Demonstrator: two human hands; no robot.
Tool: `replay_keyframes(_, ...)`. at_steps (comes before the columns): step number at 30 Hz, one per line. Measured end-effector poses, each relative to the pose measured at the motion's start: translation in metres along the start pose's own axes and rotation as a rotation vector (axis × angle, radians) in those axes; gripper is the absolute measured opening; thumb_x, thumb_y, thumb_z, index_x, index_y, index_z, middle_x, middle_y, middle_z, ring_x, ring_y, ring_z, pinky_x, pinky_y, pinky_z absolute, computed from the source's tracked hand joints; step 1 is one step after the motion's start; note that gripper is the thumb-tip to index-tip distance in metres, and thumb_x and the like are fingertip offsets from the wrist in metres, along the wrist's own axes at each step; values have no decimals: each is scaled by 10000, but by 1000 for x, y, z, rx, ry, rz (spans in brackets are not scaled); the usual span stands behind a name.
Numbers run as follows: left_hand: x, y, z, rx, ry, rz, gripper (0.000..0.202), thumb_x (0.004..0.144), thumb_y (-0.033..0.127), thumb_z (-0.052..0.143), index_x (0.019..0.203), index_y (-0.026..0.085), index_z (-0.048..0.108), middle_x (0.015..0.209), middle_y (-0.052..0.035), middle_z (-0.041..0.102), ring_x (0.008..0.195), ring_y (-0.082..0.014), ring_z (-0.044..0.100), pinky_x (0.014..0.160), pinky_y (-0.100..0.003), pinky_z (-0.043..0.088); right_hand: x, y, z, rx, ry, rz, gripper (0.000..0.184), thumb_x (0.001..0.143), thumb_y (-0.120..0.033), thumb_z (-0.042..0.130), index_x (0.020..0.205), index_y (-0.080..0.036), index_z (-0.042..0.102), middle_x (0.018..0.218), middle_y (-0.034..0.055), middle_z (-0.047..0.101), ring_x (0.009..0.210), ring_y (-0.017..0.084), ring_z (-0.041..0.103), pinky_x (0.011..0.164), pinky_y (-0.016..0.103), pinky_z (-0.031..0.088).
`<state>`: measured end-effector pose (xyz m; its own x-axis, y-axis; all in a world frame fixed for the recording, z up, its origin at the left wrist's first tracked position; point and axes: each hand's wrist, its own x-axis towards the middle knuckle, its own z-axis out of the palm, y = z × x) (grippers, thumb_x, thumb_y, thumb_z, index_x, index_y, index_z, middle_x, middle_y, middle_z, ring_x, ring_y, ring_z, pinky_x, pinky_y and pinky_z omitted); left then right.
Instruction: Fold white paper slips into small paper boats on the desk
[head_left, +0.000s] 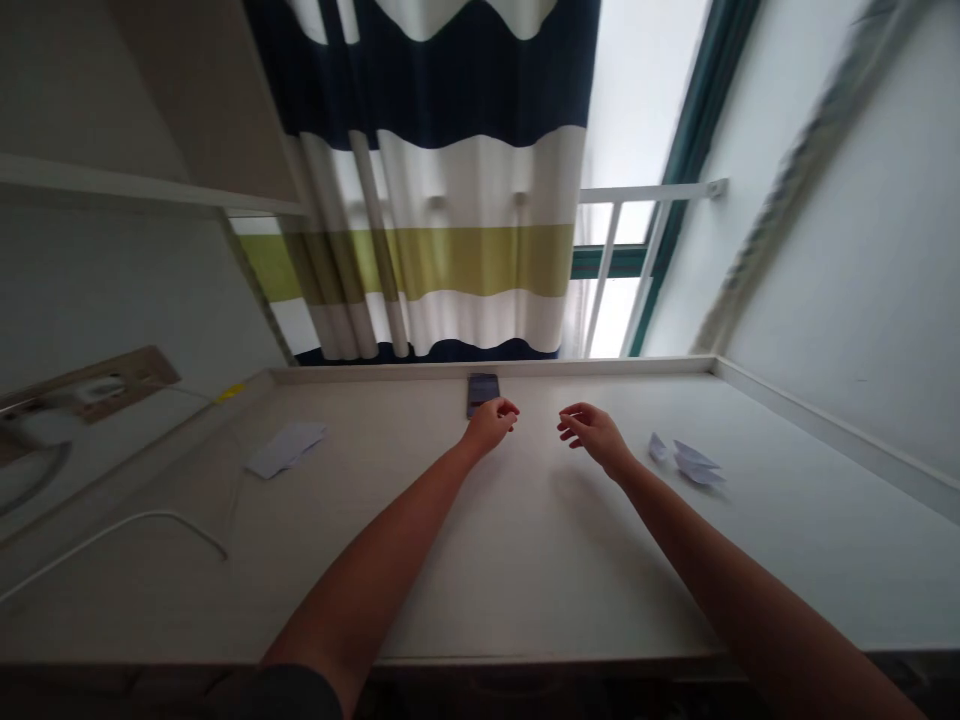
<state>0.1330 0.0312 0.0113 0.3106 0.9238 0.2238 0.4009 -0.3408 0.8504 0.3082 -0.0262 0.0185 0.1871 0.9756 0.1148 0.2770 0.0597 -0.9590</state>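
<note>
Both my arms reach forward over a pale desk (525,540). My left hand (491,424) hovers just in front of a dark phone (481,389) lying near the desk's back edge; its fingers are curled and nothing shows in them. My right hand (591,432) hangs a little to the right, fingers loosely bent and apart, holding nothing. Folded white paper shapes (691,462) lie on the desk to the right of my right hand.
A stack of white paper sheets (286,447) lies at the left. A white cable (150,522) curves over the desk's left side from a wall socket (105,385). A striped curtain (442,200) and a window with a white rail (645,192) stand behind.
</note>
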Motion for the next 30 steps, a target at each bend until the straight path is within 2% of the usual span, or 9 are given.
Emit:
replay_keyframes(3, -21, -24, -54, 51, 95, -49, 126, 663, 146, 420, 651, 148, 545, 661, -24, 575, 574, -101, 551, 529, -201, 407, 7, -13, 46, 105, -102, 51, 49, 720, -208, 519, 735, -161, 523, 629, 12, 600, 539, 98, 573, 469, 199, 445)
replay_keyframes(7, -52, -58, -115, 105, 228, -98, 127, 650, 147, 421, 633, 159, 547, 645, -16, 573, 576, -105, 547, 544, -207, 412, 8, -26, 108, 208, -260, 72, 18, 718, -182, 519, 727, -167, 524, 640, 1, 600, 545, 89, 576, 484, 193, 447)
replay_keyframes(10, -75, -79, -152, 122, 332, -181, 135, 656, 157, 426, 670, 160, 560, 671, -18, 587, 585, -109, 553, 574, -221, 425, 6, -31, 147, 232, -384, 74, 27, 717, -153, 512, 733, -162, 530, 682, 12, 610, 564, 94, 592, 509, 204, 466)
replay_keyframes(13, -94, -96, -179, 161, 406, -244, 140, 665, 173, 438, 700, 159, 573, 687, -20, 602, 607, -121, 564, 609, -238, 435, 3, -34, 180, 246, -473, 77, 34, 718, -144, 507, 732, -159, 534, 715, 26, 622, 590, 100, 607, 539, 216, 486)
replay_keyframes(15, -103, -105, -195, 230, 454, -259, 143, 679, 187, 447, 718, 162, 582, 705, -27, 613, 650, -134, 572, 643, -247, 435, 2, -35, 199, 260, -524, 65, 42, 724, -143, 500, 742, -158, 535, 727, 28, 624, 607, 100, 612, 551, 214, 491)
replay_keyframes(18, -113, -116, -214, 452, 560, -279, 143, 687, 185, 474, 758, 167, 598, 789, -52, 629, 762, -156, 567, 734, -264, 417, 0, -33, 223, 232, -552, 39, 52, 721, -141, 501, 751, -159, 541, 728, 25, 620, 604, 94, 609, 532, 201, 485)
replay_keyframes(23, -121, -132, -237, 843, 629, -344, 222, 685, 222, 523, 876, 156, 616, 958, -113, 605, 957, -229, 510, 843, -315, 361, 0, -29, 246, 144, -564, -38, 43, 692, -138, 533, 725, -157, 553, 680, 24, 618, 576, 95, 599, 510, 198, 477)
replay_keyframes(25, -122, -138, -241, 866, 608, -402, 243, 688, 232, 529, 902, 162, 620, 969, -120, 604, 947, -233, 520, 811, -306, 376, 1, -28, 250, 151, -586, -48, 39, 688, -156, 541, 725, -159, 554, 676, 23, 624, 570, 98, 600, 507, 202, 477)
replay_keyframes(30, -122, -144, -246, 808, 627, -438, 235, 727, 282, 491, 852, 165, 652, 921, -122, 635, 881, -220, 555, 746, -286, 383, 2, -24, 252, 211, -619, -47, 54, 681, -187, 548, 728, -160, 545, 657, 18, 626, 560, 102, 601, 526, 211, 482)
